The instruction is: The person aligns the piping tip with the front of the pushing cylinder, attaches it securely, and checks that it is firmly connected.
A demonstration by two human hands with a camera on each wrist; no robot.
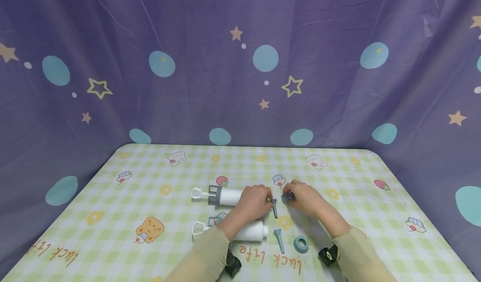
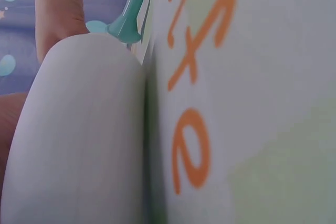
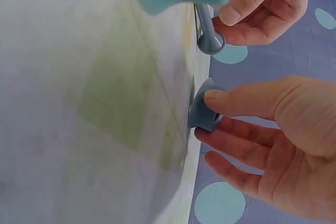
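Note:
My left hand point(image 1: 253, 202) reaches over two white syringe-like tubes and pinches the wide end of a dark grey funnel-shaped nozzle point(image 1: 275, 210) between thumb and forefinger. Across from it, my right hand point(image 1: 306, 198) holds a dark grey ring cap point(image 3: 203, 109) at the tabletop, thumb on one side and fingers on the other. The farther tube point(image 1: 230, 197) has a grey collar and a white loop handle; my left hand hides its front end. Nearer me lies the second tube point(image 1: 249, 232), partly under my left forearm; its white barrel point(image 2: 79, 129) fills much of the left wrist view.
A teal funnel-shaped nozzle point(image 1: 279, 241) and a teal ring cap point(image 1: 301, 251) lie between my forearms. Everything is on a table with a green checked cloth point(image 1: 180, 215). A purple patterned curtain point(image 1: 203, 98) hangs behind and around the table.

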